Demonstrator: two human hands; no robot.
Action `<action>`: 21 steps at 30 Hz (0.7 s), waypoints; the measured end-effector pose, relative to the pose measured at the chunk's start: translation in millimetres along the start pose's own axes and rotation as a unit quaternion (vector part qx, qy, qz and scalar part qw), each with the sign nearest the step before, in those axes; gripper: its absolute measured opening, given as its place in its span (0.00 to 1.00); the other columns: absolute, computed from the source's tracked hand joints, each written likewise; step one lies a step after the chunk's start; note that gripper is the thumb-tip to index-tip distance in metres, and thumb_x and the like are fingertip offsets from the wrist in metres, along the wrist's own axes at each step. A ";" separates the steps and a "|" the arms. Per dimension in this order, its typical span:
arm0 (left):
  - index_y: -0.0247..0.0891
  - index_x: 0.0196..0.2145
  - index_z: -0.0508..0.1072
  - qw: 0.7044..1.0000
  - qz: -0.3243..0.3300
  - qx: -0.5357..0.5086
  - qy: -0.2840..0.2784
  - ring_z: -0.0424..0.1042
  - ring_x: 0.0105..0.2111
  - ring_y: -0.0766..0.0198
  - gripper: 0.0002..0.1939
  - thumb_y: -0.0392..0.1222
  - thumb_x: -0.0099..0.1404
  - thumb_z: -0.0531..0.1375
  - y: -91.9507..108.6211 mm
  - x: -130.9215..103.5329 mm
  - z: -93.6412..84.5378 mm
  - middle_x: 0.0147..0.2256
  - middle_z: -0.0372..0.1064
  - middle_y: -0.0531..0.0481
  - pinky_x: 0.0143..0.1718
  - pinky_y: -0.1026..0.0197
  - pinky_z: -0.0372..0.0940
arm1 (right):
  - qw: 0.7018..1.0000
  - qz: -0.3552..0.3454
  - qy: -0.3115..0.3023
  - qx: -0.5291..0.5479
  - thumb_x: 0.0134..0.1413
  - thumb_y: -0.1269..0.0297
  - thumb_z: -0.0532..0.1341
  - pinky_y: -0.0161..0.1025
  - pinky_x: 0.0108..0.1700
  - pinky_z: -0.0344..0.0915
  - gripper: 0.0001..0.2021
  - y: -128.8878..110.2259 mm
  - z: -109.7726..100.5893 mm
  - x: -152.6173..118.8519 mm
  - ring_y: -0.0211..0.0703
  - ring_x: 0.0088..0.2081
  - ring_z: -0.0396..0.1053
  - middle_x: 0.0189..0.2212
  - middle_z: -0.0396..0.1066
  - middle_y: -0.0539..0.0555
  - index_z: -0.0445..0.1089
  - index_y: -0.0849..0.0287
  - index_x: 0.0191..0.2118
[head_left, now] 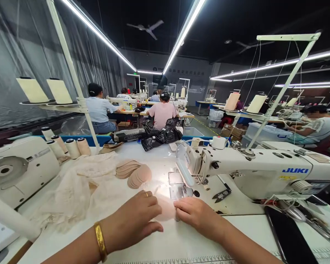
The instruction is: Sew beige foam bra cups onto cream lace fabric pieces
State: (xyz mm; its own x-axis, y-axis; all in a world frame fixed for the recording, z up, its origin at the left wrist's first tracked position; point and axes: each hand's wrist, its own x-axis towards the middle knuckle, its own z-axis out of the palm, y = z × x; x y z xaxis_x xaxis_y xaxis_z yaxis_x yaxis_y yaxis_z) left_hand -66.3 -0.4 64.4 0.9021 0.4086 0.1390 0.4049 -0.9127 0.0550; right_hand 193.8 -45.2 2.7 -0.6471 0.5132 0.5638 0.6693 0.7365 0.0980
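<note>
A pale pink-beige fabric piece (165, 209) lies flat in front of the sewing machine's needle area, brightly lit by its lamp. My left hand (136, 216) is at the left edge of this piece, fingers bent and thumb stretched apart. On the other side, my right hand (199, 218) has its fingers together on the piece's right edge, with the thumb hidden. Just beyond my hands are the metal needle plate (176, 190) and the white JUKI sewing machine (253, 165). Two fanned stacks of rounded beige pieces (139, 176) lie behind my left hand.
Sheer cream fabric (74, 187) is heaped at left, near thread cones (71, 147). Thread snips (222, 195) lie under the machine arm. A black phone (288, 236) rests at right, and a ruler strip (176, 259) runs along the front. Black bags (162, 135) stand behind; several people sit at machines beyond.
</note>
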 end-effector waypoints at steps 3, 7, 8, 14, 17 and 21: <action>0.37 0.36 0.71 0.998 0.048 0.031 0.001 0.71 0.39 0.55 0.08 0.26 0.66 0.59 5.6 32.8 20.8 0.39 0.74 0.48 0.42 0.54 0.63 | 0.998 0.016 -0.055 0.021 0.69 0.77 0.54 0.35 0.42 0.69 0.12 18.6 5.2 -16.3 0.41 0.40 0.75 0.40 0.79 0.52 0.72 0.55 0.42; 0.38 0.29 0.67 0.993 0.080 0.082 -0.004 0.67 0.30 0.56 0.10 0.26 0.63 0.59 0.4 65.7 54.4 0.30 0.70 0.49 0.32 0.54 0.59 | 0.998 0.049 -0.023 0.042 0.68 0.79 0.53 0.38 0.46 0.69 0.14 31.4 6.1 -31.3 0.45 0.47 0.73 0.46 0.78 0.54 0.73 0.56 0.45; 0.38 0.27 0.66 0.993 0.076 0.086 0.016 0.66 0.29 0.56 0.10 0.27 0.64 0.59 -1.6 68.6 62.2 0.30 0.69 0.49 0.31 0.54 0.57 | 0.997 0.061 -0.017 0.046 0.67 0.79 0.53 0.39 0.45 0.69 0.15 32.6 5.0 -33.8 0.46 0.47 0.72 0.47 0.78 0.55 0.73 0.55 0.45; 0.37 0.30 0.67 0.993 0.081 0.035 0.077 0.68 0.34 0.56 0.11 0.28 0.70 0.56 -3.2 65.7 81.7 0.33 0.69 0.49 0.35 0.53 0.61 | 0.987 0.118 -0.070 0.082 0.62 0.81 0.54 0.38 0.38 0.65 0.17 34.6 -4.1 -38.0 0.44 0.39 0.67 0.39 0.75 0.53 0.73 0.53 0.46; 0.37 0.32 0.69 0.996 0.062 0.026 0.064 0.68 0.33 0.55 0.11 0.29 0.72 0.54 0.4 68.4 78.1 0.33 0.69 0.49 0.36 0.52 0.62 | 0.985 0.127 -0.076 0.090 0.63 0.81 0.55 0.38 0.36 0.62 0.17 35.8 -4.8 -37.8 0.45 0.38 0.66 0.39 0.75 0.53 0.73 0.53 0.47; 0.37 0.35 0.70 0.999 0.029 0.013 0.040 0.68 0.34 0.53 0.10 0.33 0.73 0.53 3.9 72.4 74.5 0.35 0.70 0.47 0.36 0.51 0.64 | 0.984 0.130 -0.076 0.099 0.64 0.81 0.54 0.38 0.36 0.62 0.18 36.5 -3.7 -39.1 0.46 0.39 0.65 0.40 0.74 0.54 0.74 0.54 0.49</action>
State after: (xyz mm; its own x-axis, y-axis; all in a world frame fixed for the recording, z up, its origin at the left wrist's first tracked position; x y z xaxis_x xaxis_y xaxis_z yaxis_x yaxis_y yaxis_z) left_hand 11.7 26.2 1.0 0.9093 0.3529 0.2206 0.3579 -0.9336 0.0185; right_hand 244.9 -40.1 -12.7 -0.5212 0.7440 0.4182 0.7448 0.6357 -0.2028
